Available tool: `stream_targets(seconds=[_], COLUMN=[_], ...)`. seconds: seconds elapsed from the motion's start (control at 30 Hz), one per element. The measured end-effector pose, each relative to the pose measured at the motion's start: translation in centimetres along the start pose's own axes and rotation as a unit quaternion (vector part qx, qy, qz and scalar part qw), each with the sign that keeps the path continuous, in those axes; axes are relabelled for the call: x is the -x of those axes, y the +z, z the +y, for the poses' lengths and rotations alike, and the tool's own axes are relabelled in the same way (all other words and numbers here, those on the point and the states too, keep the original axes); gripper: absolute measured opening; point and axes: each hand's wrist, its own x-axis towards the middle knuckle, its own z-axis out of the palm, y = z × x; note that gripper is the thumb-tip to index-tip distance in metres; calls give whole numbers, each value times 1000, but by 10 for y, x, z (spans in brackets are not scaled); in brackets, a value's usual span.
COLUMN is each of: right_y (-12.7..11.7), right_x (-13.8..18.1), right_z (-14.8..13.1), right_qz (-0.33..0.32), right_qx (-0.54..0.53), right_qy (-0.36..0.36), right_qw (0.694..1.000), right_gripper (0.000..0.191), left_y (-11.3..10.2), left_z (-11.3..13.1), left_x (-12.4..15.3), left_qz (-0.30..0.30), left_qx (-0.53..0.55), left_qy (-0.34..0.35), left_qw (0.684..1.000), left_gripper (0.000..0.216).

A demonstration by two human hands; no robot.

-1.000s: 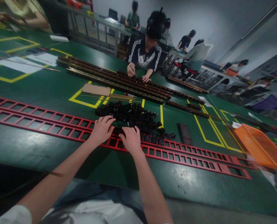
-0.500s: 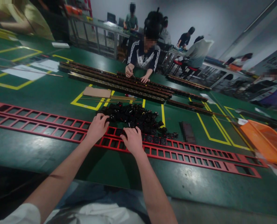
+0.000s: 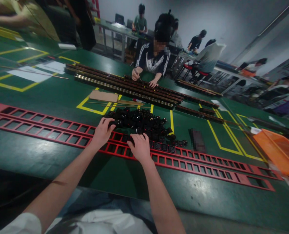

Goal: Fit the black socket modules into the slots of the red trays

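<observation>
Two long red frames [image 3: 51, 128] with rows of rectangular slots lie side by side across the green table. Behind them sits a heap of small black sockets [image 3: 141, 122]. My left hand [image 3: 102, 131] reaches over the frames to the near left edge of the heap, fingers curled around a black socket. My right hand [image 3: 139, 146] rests on the rear frame, fingers bent down over a slot; what lies under them is hidden. Three sockets [image 3: 164, 147] sit seated in the rear frame just right of that hand.
Long dark strips [image 3: 124, 86] lie across the table's far side, where a person in a striped dark jacket [image 3: 152, 60] works on them. A cardboard piece [image 3: 104, 96] and thin rods lie in a yellow-marked box. An orange basket [image 3: 277, 151] stands at the right. Other people sit further back.
My left hand has slid forward from the frames to the heap's edge and curled onto a socket. My right hand has stayed on the rear frame. The view shifted slightly.
</observation>
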Motion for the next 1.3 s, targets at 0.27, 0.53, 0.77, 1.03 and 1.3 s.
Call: stream_targets(seconds=[0.27, 0.53, 0.77, 1.03, 1.3], right_y=[-3, -4, 0, 0, -3], right_x=[0, 0, 0, 0, 1], right_z=[-2, -2, 0, 1, -1], right_qz=[-5, -6, 2, 3, -2], right_qx=[-5, -4, -8, -8, -6], right_qy=[5, 2, -2, -3, -1], right_qw=[1000, 1000, 1000, 1000, 1000], right_gripper=[35, 35, 34, 34, 35], left_y=[-1, 2, -5, -3, 0], left_z=[2, -3, 3, 5, -1], left_x=[1, 0, 1, 3, 5], left_qz=[5, 3, -20, -26, -56], left_qx=[41, 32, 38, 50, 55], left_qy=[50, 26, 46, 66, 44], left_qw=[998, 999, 998, 996, 996], left_gripper=[30, 30, 30, 40, 40])
